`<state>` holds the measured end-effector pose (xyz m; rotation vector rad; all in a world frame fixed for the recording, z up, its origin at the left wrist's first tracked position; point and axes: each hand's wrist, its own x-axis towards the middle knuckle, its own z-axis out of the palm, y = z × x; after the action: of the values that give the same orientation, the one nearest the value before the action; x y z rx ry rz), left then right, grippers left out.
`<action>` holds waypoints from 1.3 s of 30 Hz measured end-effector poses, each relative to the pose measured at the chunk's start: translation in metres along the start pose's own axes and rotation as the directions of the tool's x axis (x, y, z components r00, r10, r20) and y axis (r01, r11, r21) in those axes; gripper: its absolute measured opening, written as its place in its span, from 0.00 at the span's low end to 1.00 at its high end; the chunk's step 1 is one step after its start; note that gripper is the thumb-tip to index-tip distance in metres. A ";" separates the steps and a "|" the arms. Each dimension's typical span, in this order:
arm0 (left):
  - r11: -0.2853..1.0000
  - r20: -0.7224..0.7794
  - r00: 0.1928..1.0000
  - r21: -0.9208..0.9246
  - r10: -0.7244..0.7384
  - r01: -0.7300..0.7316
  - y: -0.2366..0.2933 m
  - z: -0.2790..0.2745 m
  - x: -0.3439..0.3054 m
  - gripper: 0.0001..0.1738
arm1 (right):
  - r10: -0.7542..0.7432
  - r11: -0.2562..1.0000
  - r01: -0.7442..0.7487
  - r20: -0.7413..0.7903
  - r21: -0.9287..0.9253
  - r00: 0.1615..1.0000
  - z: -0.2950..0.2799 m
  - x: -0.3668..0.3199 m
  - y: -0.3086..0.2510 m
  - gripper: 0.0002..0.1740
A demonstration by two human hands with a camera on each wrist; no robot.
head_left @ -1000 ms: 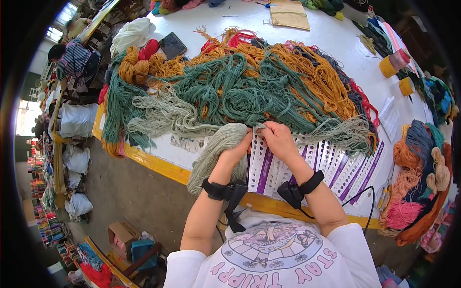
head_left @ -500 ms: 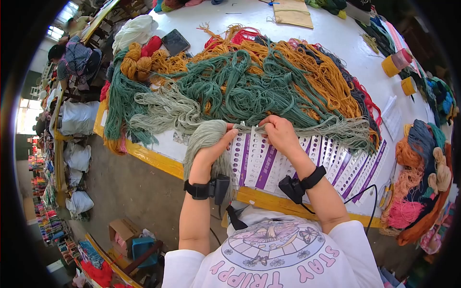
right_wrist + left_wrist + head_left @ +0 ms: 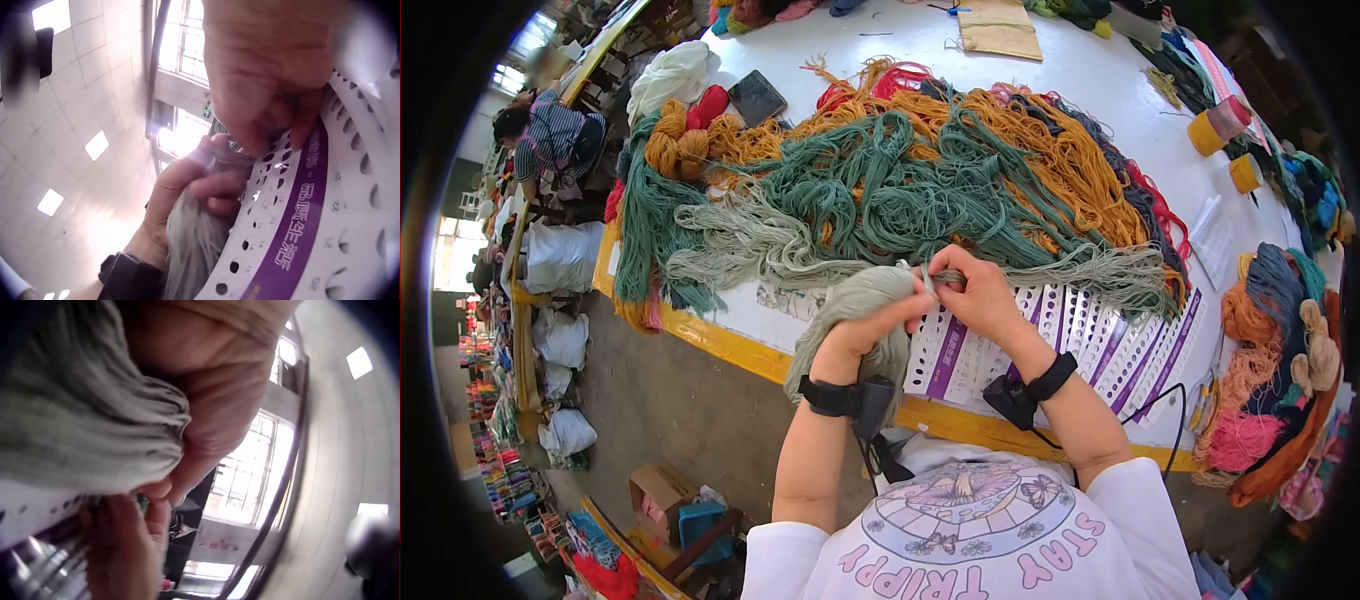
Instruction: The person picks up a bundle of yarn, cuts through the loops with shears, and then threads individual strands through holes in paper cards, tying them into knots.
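A thick grey-green yarn bundle point(image 3: 855, 305) hangs over the left hand point(image 3: 880, 325), whose fingers curl round its upper end. The right hand point(image 3: 980, 290) meets it fingertip to fingertip and pinches a thin strand of the same yarn at the top of a punched white card. In the left wrist view the bundle point(image 3: 94, 419) lies against the palm. The right wrist view shows both hands close together beside the card's purple stripe point(image 3: 294, 231); the strand between the fingers is partly hidden. Punched cards point(image 3: 1060, 330) with purple stripes lie fanned below the right hand.
Teal yarn point(image 3: 920, 200), orange yarn point(image 3: 1090, 190) and pale green yarn point(image 3: 750, 235) are heaped beyond the hands. A dark flat device point(image 3: 757, 97) lies behind. More skeins point(image 3: 1260, 380) sit at the right, near thread cones point(image 3: 1222, 125). The table's yellow edge point(image 3: 735, 350) runs in front.
The left hand first moved left, away from the right hand, then came back to it with the bundle. The right hand kept pinching and shifted only slightly.
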<state>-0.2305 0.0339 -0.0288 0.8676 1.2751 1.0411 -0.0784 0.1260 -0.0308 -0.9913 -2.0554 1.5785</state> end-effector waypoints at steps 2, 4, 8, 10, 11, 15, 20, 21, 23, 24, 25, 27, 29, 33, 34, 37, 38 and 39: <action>0.880 0.042 0.996 0.465 0.084 -0.094 0.000 0.002 0.004 0.13 | -0.066 0.997 0.067 0.020 -0.039 0.998 0.004 0.004 0.008 0.12; 0.714 0.104 0.972 0.662 0.213 -0.227 0.003 0.000 0.010 0.13 | -0.155 0.966 0.157 0.026 -0.205 0.988 0.003 0.010 0.019 0.12; 0.957 -0.123 0.992 0.287 0.003 0.033 0.003 -0.012 0.009 0.13 | -0.155 0.987 0.153 -0.054 -0.048 0.986 0.005 0.018 0.023 0.09; 0.962 -0.295 0.920 -0.176 -0.256 0.211 0.016 -0.031 0.000 0.12 | 0.003 0.999 -0.001 -0.031 0.045 1.000 0.005 0.019 0.020 0.06; 0.971 -0.260 0.962 -0.237 -0.090 0.027 0.015 -0.060 -0.004 0.12 | 0.038 0.999 -0.037 -0.036 0.039 0.999 0.003 0.019 0.016 0.05; 0.686 -0.411 0.911 -0.672 -0.030 -0.280 0.052 -0.135 -0.029 0.09 | 0.122 0.992 -0.120 -0.045 0.040 0.992 0.002 0.018 0.004 0.05; 0.671 -0.788 0.611 -0.412 0.077 -0.616 0.043 -0.139 -0.012 0.09 | 0.128 0.991 -0.127 -0.031 0.035 0.991 0.000 0.021 0.004 0.07; 0.641 -0.805 0.581 -0.384 0.121 -0.664 0.043 -0.138 -0.011 0.10 | 0.144 0.989 -0.143 -0.036 0.039 0.989 0.000 0.020 0.003 0.08; 0.809 -0.841 0.417 0.040 0.345 -0.587 0.042 -0.136 -0.011 0.10 | 0.153 0.988 -0.155 -0.046 -0.027 0.987 -0.001 0.021 0.003 0.09; 0.831 -0.769 0.336 0.434 0.543 -0.348 0.042 -0.134 -0.011 0.11 | 0.146 0.984 -0.151 -0.055 -0.095 0.988 0.000 0.023 0.006 0.10; 0.669 -0.624 0.321 0.742 0.713 -0.044 0.041 -0.129 -0.011 0.11 | 0.139 0.976 -0.148 -0.061 -0.162 0.988 0.000 0.023 0.007 0.11; 0.283 -0.334 0.373 0.941 0.866 0.185 0.038 -0.103 -0.003 0.11 | 0.110 0.962 -0.120 -0.051 -0.244 0.993 0.001 0.022 0.005 0.13; 0.332 -0.225 0.668 0.942 0.710 -0.036 0.021 -0.060 0.005 0.09 | 0.040 0.960 -0.063 -0.091 -0.272 0.995 0.005 0.021 0.011 0.11; 0.465 -0.046 0.826 0.843 0.562 -0.270 -0.005 -0.023 0.009 0.09 | -0.212 0.944 0.167 -0.136 -0.286 0.968 0.011 0.016 0.024 0.07; 0.518 -0.054 0.832 0.804 0.552 -0.292 -0.006 -0.021 0.009 0.08 | -0.211 0.936 0.164 -0.122 -0.312 0.970 0.011 0.014 0.020 0.07; 0.508 -0.021 0.786 0.774 0.618 -0.378 -0.009 -0.021 0.011 0.06 | -0.233 0.914 0.165 -0.146 -0.370 0.962 0.015 0.012 0.018 0.06; 0.483 -0.013 0.775 0.788 0.632 -0.381 -0.010 -0.022 0.013 0.06 | -0.245 0.906 0.165 -0.166 -0.389 0.955 0.016 0.012 0.018 0.06; 0.466 0.006 0.783 0.801 0.623 -0.377 -0.008 -0.023 0.014 0.06 | -0.248 0.932 0.177 -0.199 -0.317 0.948 0.017 0.011 0.020 0.06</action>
<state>-0.2523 0.0441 -0.0433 1.9323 1.8259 1.0929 -0.0911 0.1244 -0.0565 -0.9606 -2.1816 1.0111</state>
